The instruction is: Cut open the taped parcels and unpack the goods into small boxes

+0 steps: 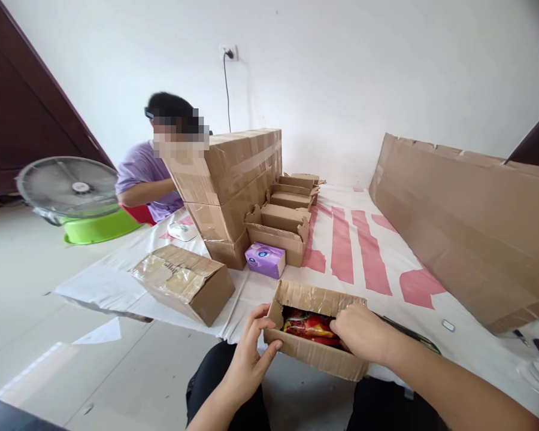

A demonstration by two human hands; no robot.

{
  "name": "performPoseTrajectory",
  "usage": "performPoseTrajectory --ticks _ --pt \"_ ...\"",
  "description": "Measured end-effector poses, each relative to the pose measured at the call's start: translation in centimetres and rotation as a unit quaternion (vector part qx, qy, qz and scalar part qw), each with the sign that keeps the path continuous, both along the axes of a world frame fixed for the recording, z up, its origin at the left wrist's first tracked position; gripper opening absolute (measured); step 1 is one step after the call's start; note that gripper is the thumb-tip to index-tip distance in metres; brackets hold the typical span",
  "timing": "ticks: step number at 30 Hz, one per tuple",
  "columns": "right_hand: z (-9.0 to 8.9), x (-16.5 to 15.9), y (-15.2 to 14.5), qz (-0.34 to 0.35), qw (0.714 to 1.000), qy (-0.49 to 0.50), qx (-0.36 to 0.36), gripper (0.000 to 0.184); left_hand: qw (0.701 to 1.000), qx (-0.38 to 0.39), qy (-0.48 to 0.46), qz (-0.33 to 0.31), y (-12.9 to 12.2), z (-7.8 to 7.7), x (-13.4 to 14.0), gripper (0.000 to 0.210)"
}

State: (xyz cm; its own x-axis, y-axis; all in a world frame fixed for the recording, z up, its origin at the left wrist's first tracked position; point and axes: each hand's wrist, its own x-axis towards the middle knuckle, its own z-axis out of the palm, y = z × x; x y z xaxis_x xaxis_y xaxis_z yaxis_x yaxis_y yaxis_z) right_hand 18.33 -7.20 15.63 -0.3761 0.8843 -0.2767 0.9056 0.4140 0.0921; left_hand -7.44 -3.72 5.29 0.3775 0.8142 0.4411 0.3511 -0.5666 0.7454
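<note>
An open cardboard box (317,356) sits at the near edge of the table, partly over my lap. Inside it lie shiny red and yellow plastic packets (312,328); what they contain cannot be told. My left hand (256,347) grips the box's left end, thumb on the near wall and fingers over the rim. From the right, my right hand (362,332) reaches into the box, its fingers curled closed against the right end of a packet. Its fingertips are partly hidden.
A closed cardboard box (184,281) stands left, near a purple tissue pack (266,260). Stacked boxes (233,179) form a wall, with several open boxes (278,236) beside it. Behind the wall sits a person (148,173). A large cardboard panel (467,221) stands right.
</note>
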Motion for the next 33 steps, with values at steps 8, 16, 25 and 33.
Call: performPoseTrajectory --ticks 8,16,25,33 --pt "0.0 1.8 -0.9 -0.031 0.961 0.229 0.15 0.022 0.999 -0.006 0.007 0.035 -0.4 1.5 0.2 0.009" --pt "1.4 2.3 -0.4 -0.065 0.856 0.43 0.279 0.017 0.996 0.049 -0.004 0.069 1.2 4.5 0.7 0.01" --pt "-0.7 2.8 1.6 -0.201 0.755 0.605 0.153 0.017 0.996 -0.03 -0.001 0.088 2.6 1.3 1.2 0.029" --pt "3.7 4.4 2.6 -0.188 0.662 0.715 0.123 0.02 0.993 0.066 -0.03 0.09 4.6 4.8 1.4 0.041"
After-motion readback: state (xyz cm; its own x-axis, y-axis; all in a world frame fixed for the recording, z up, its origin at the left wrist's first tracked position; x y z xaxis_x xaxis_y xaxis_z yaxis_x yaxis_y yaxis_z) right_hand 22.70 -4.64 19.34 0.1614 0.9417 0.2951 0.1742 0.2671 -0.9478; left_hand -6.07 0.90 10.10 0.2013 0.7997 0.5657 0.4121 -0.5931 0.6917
